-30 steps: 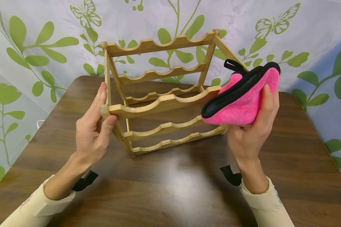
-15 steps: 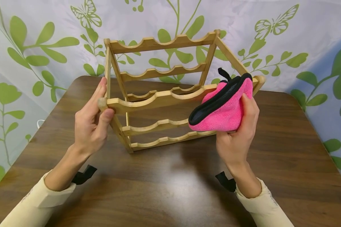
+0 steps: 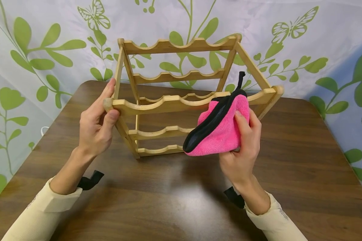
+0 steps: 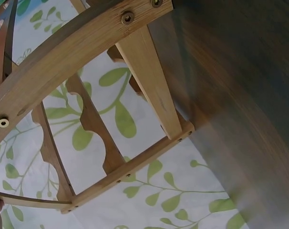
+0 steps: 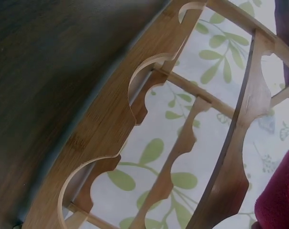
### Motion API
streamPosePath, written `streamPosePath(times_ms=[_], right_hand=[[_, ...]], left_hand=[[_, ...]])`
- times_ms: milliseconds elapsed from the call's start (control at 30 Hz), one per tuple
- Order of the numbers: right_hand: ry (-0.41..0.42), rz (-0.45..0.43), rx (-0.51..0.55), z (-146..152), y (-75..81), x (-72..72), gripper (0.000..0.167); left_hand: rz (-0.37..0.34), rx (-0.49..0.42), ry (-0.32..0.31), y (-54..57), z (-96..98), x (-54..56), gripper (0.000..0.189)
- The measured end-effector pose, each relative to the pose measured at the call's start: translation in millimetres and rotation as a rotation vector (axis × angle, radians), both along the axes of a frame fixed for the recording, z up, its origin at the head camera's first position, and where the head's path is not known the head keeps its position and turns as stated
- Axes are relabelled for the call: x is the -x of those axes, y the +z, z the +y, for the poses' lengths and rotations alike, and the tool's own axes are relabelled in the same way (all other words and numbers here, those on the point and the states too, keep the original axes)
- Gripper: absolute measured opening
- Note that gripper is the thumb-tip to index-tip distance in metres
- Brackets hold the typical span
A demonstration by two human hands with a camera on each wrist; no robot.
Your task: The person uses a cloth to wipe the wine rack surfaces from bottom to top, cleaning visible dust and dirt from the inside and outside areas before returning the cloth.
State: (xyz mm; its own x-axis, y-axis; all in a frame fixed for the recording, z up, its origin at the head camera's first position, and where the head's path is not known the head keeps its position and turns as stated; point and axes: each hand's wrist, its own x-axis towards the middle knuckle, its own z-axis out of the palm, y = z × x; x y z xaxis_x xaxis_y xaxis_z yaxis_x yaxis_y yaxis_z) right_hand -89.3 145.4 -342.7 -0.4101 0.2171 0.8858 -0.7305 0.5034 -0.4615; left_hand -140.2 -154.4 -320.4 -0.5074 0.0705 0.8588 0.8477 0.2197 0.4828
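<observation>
A light wooden wine rack (image 3: 157, 105) with scalloped rails stands on the table, its front leaning a little in the head view. My left hand (image 3: 95, 125) grips the rack's front left upper corner, thumb on the near side and fingers along the outer side. My right hand (image 3: 242, 147) holds a folded pink plush cloth (image 3: 220, 130) with black edging and a black loop. The cloth lies against the front top rail, right of its middle, and hides part of the lower rails. In the right wrist view the pink cloth (image 5: 280, 195) shows at the right edge.
The dark brown wooden table (image 3: 157, 201) carries the rack toward its back. Behind hangs a pale curtain (image 3: 253, 20) printed with green leaves and butterflies. Black straps (image 3: 90, 180) stick out at both wrists. Screws (image 4: 128, 18) show in the rack's side.
My right hand has moved the cloth leftward and down along the front top rail, uncovering the rack's front right corner. The rack has tilted slightly; my left hand keeps its grip on the corner.
</observation>
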Motion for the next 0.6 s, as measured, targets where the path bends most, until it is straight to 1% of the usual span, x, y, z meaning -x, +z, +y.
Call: streamPosePath(times_ms=[100, 200, 267, 333, 400, 500, 600], right_hand=[[0.018, 0.014, -0.004, -2.8, 0.0, -2.1, 0.041], [0.060, 0.023, -0.018, -5.4, -0.1, -3.4, 0.040], [0.084, 0.051, -0.013, -7.3, 0.1, -4.1, 0.039], [0.087, 0.089, 0.001, -8.9, 1.0, -5.0, 0.037], [0.055, 0.156, 0.041, -10.7, 4.1, -5.4, 0.032], [-0.023, 0.252, 0.117, -9.3, 11.4, -3.0, 0.027], [-0.093, 0.289, 0.177, -3.5, 19.6, -0.8, 0.027]], left_hand=[[-0.002, 0.000, -0.010, -0.5, -1.9, 3.0, 0.075], [-0.006, 0.005, -0.024, -0.7, -3.8, 6.4, 0.075], [-0.011, 0.007, -0.037, -0.6, -5.2, 8.5, 0.075], [-0.013, 0.008, -0.049, -0.6, -6.7, 10.1, 0.075], [-0.012, 0.008, -0.055, -0.5, -8.0, 11.5, 0.075], [-0.010, 0.013, -0.048, -0.5, -9.4, 13.9, 0.075], [-0.010, 0.017, -0.036, -0.8, -10.8, 15.8, 0.076]])
